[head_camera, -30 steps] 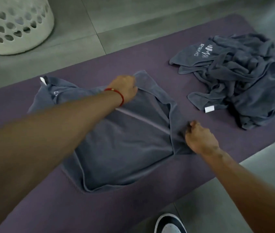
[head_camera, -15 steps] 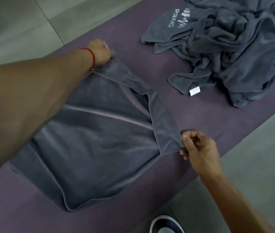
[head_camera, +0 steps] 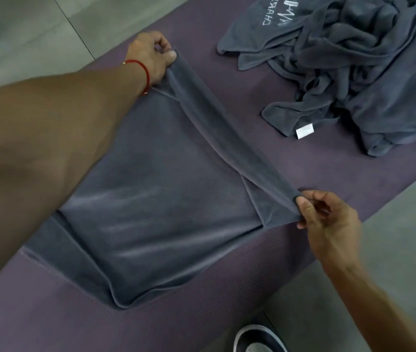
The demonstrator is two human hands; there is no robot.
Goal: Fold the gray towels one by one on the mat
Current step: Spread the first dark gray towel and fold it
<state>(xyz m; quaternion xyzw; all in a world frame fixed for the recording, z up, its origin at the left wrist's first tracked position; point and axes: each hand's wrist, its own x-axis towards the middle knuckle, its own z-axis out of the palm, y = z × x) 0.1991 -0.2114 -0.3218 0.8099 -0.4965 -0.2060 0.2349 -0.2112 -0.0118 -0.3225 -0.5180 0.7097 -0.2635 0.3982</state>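
1. gray towel [head_camera: 156,199] lies spread on the purple mat [head_camera: 49,313], its near part flat and its far edge lifted off the mat.
2. left hand [head_camera: 151,57], a red string bracelet [head_camera: 144,72] on its wrist, pinches the far corner of that lifted edge between thumb and curled fingers.
3. right hand [head_camera: 329,219] pinches the other corner of the same edge, at the side of the towel nearest the mat's border, thumb on top and fingers curled beneath.
4. between the two hands the edge runs as a taut folded strip, raised above the rest of the towel.
5. beyond the towel, well apart from it on the same mat, sits a crumpled pile of gray towels [head_camera: 369,80]; one shows white lettering, another a small white label [head_camera: 304,131].
6. gray floor tiles [head_camera: 392,250] border the mat on both sides of the towel.
7. on the near side of the towel, past the mat's edge, the toe of a dark-and-white shoe [head_camera: 257,339] shows.
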